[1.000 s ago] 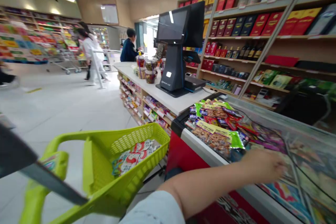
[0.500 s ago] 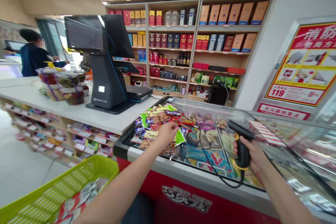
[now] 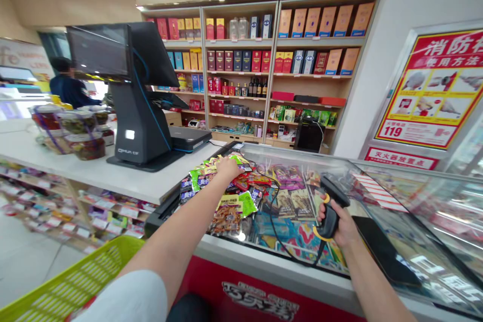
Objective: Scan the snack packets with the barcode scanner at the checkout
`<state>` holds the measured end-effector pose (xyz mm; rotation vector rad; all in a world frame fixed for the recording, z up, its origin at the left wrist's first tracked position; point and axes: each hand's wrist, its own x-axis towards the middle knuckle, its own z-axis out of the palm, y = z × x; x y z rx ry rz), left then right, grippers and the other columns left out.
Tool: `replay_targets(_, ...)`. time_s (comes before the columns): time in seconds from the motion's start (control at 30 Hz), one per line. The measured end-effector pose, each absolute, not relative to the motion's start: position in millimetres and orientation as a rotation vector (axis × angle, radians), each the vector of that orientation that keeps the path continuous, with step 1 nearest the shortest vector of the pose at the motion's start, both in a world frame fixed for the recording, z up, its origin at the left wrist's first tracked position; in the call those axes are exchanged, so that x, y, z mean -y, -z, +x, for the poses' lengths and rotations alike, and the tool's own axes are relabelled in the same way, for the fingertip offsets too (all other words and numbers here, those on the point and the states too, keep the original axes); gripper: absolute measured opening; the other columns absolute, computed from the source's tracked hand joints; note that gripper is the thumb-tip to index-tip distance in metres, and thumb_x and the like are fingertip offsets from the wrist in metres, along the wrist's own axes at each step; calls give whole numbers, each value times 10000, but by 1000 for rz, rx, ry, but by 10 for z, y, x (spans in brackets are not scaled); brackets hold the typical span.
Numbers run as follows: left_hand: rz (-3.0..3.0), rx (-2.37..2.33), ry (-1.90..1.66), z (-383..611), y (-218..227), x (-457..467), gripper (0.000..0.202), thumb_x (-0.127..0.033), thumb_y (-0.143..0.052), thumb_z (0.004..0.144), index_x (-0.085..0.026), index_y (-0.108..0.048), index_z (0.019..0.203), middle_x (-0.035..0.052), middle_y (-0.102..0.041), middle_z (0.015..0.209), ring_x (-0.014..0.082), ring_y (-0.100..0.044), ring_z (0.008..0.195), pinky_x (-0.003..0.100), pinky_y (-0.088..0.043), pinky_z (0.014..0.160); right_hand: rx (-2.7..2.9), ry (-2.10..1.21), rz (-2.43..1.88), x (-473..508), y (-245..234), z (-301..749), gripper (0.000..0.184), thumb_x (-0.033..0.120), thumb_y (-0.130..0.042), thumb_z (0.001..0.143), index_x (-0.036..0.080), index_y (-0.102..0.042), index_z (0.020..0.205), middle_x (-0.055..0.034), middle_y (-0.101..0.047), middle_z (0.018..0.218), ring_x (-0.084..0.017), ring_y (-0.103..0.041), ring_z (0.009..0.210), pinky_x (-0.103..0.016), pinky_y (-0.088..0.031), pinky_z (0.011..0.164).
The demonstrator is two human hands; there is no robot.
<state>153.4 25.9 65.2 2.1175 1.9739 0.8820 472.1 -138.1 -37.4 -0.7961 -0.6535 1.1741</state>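
My left hand [image 3: 227,167] reaches out over a pile of snack packets [image 3: 226,196] lying on the glass lid of a chest freezer [image 3: 377,221]. Its fingers curl down onto the far packets; whether it grips one is hidden. My right hand [image 3: 341,224] is closed round the handle of a black barcode scanner [image 3: 331,198] with a yellow ring, held above the glass. The scanner's black cable [image 3: 277,231] trails across the lid.
A black checkout terminal [image 3: 132,95] stands on the white counter [image 3: 94,173] to the left, with plastic tubs [image 3: 75,136] beside it. A green shopping basket [image 3: 68,284] sits at the lower left. Shelves of boxes [image 3: 264,60] fill the back wall. Another person [image 3: 70,88] stands far left.
My left hand has moved farther along the packet pile, toward its far end. My right hand with the scanner has shifted left and lower. The view has swung slightly right.
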Motion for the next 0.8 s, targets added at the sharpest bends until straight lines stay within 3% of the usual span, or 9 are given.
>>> replay_targets(0.13, 2244, -2218, -428, 1503, -704, -338, 520, -582, -797, 630, -169, -710, 934, 209, -683, 1172, 373, -589, 1181, 419, -430, 992, 691, -1155, -809, 1441, 345, 4714, 453, 434, -871, 616, 207, -643, 936, 34, -605, 618, -118, -552, 508, -241, -501, 477)
replay_targets(0.27, 2209, -2246, -325, 1445, -763, -411, 581, -588, -820, 576, -199, -721, 996, 208, -670, 1220, 370, -600, 1164, 383, -463, 918, 684, -1132, -804, 1452, 322, 4680, 451, 442, -869, 609, 204, -649, 922, 31, -602, 615, -130, -550, 498, -259, -493, 461)
replay_targets(0.37, 2223, -2225, -427, 1432, -774, -405, 489, -441, -823, 620, -189, -708, 1023, 198, -685, 1186, 362, -624, 1113, 384, -471, 879, 673, -1124, -793, 1450, 315, 4661, 432, 431, -864, 617, 203, -652, 917, 32, -600, 611, -128, -547, 488, -256, -484, 450)
replay_targets(0.5, 2220, -2006, -790, 1501, -759, -303, 232, -229, -671, 754, -193, -686, 983, 118, -738, 1009, 291, -670, 995, 344, -480, 840, 675, -1135, -770, 1435, 309, 4659, 430, 434, -871, 610, 204, -658, 904, 28, -617, 608, -131, -561, 488, -259, -493, 451)
replay_targets(0.63, 2039, -1597, -1196, 1809, -636, -176, 207, -255, -706, 716, -188, -669, 908, 44, -728, 894, 227, -670, 867, 319, -509, 814, 657, -1139, -769, 1396, 283, 4647, 459, 452, -883, 577, 192, -658, 880, 33, -625, 589, -119, -563, 473, -249, -504, 453)
replay_targets(0.8, 1697, -1272, -1301, 2495, -266, -42, 231, -311, -681, 756, -166, -643, 931, 37, -707, 851, 198, -659, 818, 335, -549, 773, 637, -1118, -828, 1369, 254, 4610, 479, 463, -893, 566, 177, -638, 854, 23, -645, 579, -123, -585, 465, -241, -514, 448)
